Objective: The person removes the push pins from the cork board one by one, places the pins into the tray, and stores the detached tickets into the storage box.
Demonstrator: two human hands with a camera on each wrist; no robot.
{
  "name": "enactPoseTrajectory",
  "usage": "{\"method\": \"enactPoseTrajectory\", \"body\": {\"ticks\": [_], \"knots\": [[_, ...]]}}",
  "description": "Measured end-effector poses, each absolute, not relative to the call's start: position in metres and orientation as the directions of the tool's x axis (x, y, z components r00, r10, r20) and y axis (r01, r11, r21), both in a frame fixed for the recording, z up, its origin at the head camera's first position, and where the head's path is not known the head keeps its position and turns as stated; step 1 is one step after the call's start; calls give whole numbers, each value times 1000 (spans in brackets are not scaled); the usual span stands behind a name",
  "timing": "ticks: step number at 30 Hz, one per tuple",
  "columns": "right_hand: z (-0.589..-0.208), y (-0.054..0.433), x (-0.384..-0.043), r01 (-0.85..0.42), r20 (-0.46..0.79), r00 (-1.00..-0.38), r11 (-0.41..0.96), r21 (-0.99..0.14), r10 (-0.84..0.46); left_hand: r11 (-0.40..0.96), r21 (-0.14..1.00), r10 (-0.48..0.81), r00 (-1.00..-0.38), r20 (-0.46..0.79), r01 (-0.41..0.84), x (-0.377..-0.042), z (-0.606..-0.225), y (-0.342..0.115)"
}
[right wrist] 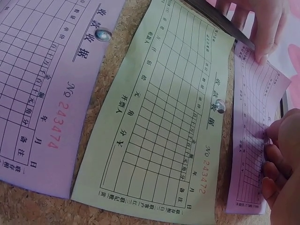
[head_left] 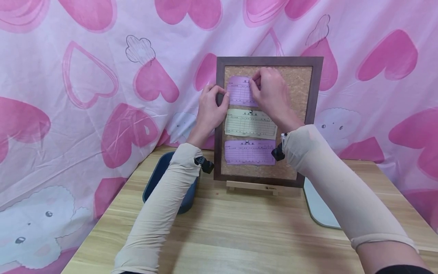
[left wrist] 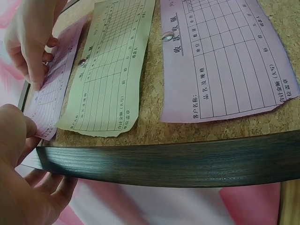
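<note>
A framed corkboard stands upright, bearing three receipt slips in a column. My left hand grips its left frame edge, fingers behind and thumb at the side of the top purple slip. At that slip's upper middle, the curled fingers of my right hand appear to pinch a small pin, mostly hidden by the fingertips. Below are a pale green slip and a lower purple slip, each fixed by a round silver pin near its top edge.
The board rests on a light wooden stand on a wood-grain table. A dark blue tray lies at left, partly under my left sleeve. A pale flat board lies at right. Pink heart-print cloth hangs behind.
</note>
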State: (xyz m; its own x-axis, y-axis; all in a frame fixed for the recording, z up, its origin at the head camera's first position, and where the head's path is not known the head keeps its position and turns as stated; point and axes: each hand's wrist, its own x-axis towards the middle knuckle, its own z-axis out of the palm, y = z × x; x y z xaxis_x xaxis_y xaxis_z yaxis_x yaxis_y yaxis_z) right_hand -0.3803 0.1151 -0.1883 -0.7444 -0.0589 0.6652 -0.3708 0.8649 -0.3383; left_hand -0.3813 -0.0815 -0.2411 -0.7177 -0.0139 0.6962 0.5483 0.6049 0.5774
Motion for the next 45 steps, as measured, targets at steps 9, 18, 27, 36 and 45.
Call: {"method": "enactPoseTrajectory", "body": {"ticks": [9, 18, 27, 36, 45], "knots": [[-188, 119, -382, -420, 661, -738, 860, -290, -137, 605, 574, -11, -715, 699, 552, -382, -241, -82], [-188, 122, -381, -442, 671, -711, 877, -190, -213, 608, 567, -9, -710, 704, 555, -381, -241, -82], [-190, 124, -381, -465, 681, -697, 864, -193, -223, 602, 561, -5, -700, 714, 568, -381, -242, -82], [-193, 128, -380, -461, 683, -694, 870, -177, -229, 607, 564, -3, -708, 706, 560, -380, -243, -82], [-198, 131, -378, -502, 709, -661, 847, -172, -248, 608, 564, -8, -705, 709, 560, -379, -243, -81]]}}
